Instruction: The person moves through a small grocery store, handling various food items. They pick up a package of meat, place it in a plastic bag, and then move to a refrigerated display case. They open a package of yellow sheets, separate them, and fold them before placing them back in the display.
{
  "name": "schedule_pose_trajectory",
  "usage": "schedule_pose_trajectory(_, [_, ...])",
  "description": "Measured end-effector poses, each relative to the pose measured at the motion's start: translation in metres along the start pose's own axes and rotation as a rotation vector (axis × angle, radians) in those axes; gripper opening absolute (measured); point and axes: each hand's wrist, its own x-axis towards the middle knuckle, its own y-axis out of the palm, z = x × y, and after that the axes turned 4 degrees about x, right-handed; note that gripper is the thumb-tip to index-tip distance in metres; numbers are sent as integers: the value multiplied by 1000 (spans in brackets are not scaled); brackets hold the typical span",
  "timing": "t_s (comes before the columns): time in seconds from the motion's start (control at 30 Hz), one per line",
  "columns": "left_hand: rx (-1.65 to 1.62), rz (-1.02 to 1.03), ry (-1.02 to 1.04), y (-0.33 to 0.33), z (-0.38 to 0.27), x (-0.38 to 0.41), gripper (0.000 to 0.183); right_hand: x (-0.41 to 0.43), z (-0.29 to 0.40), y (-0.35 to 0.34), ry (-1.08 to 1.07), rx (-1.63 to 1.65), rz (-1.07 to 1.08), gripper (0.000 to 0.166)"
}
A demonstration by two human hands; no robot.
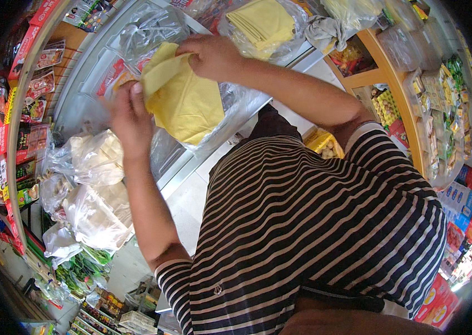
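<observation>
A stack of soft yellow sheets (190, 104), which look like tofu skin, lies on clear plastic over the counter before me. My right hand (215, 56) pinches the upper edge of a lifted, folded-over sheet at the stack's far end. Close to the stack's left edge is my left hand (131, 113), blurred, thumb raised; whether its fingertips grip the sheet cannot be made out. Beyond the stack sits a crumpled clear plastic bag (152, 33). Another folded yellow stack (263, 23) rests in an open plastic bag to the right.
White plastic bags of pale food (97, 209) crowd the left side, above leafy greens (81, 268). A grey cloth (324, 31) hangs near the counter's right end. Wooden shelving with eggs (384, 106) stands at right. Packaged snacks (41, 86) line a rack at far left.
</observation>
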Motion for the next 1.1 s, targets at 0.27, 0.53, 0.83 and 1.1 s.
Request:
schedule_pose_trajectory(0.27, [-77,450,-195,-33,-3,-118,18,-81,15,-114,-180,193,619,15])
schedule_pose_trajectory(0.53, [-52,429,-285,45,86,-142,20,-118,-47,-30,220,282,673,27])
schedule_pose_trajectory(0.83, [298,-23,100,84,160,-82,26,-67,-76,62,421,-125,503,29])
schedule_pose_trajectory(1.1, [153,69,-155,75,163,-88,25,-69,-58,52,437,-122,416,41])
